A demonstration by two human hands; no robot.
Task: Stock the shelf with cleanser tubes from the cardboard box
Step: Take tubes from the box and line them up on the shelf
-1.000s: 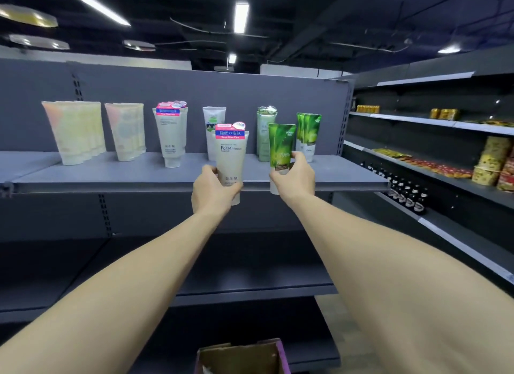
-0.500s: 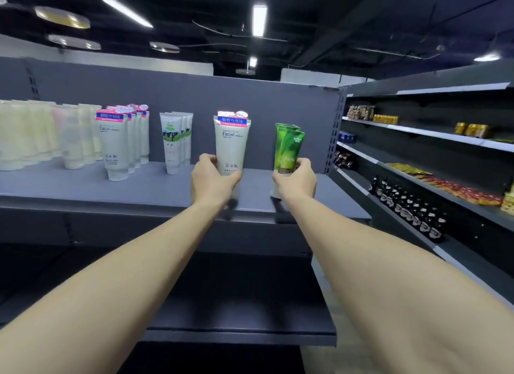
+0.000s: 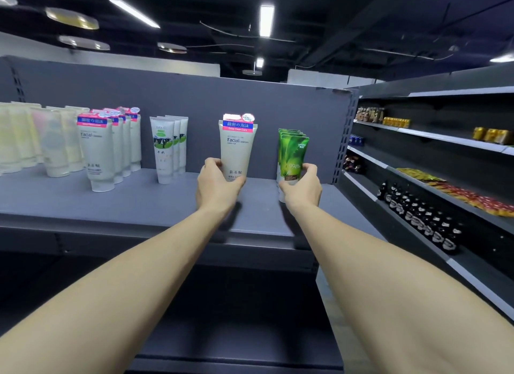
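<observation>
My left hand [image 3: 218, 185] grips the lower end of a white "Facial" cleanser tube [image 3: 237, 145] with a pink and blue top, held upright over the grey shelf [image 3: 139, 204]. My right hand [image 3: 301, 187] grips a green cleanser tube [image 3: 293, 158], upright at the front of a short row of matching green tubes near the shelf's right end. Whether either tube's cap touches the shelf is hidden by my hands. The cardboard box is out of view.
Rows of tubes stand on the shelf to the left: white tubes with a green picture [image 3: 167, 148], more "Facial" tubes [image 3: 97, 151] and pale yellow tubes [image 3: 22, 139]. A side rack [image 3: 434, 156] on the right holds bottles, cans and packets. A lower shelf [image 3: 236, 340] lies below.
Both hands have reached further in over the shelf with their tubes. The green tube now stands in front of the green row. The view has shifted right and closer; the box has left the frame.
</observation>
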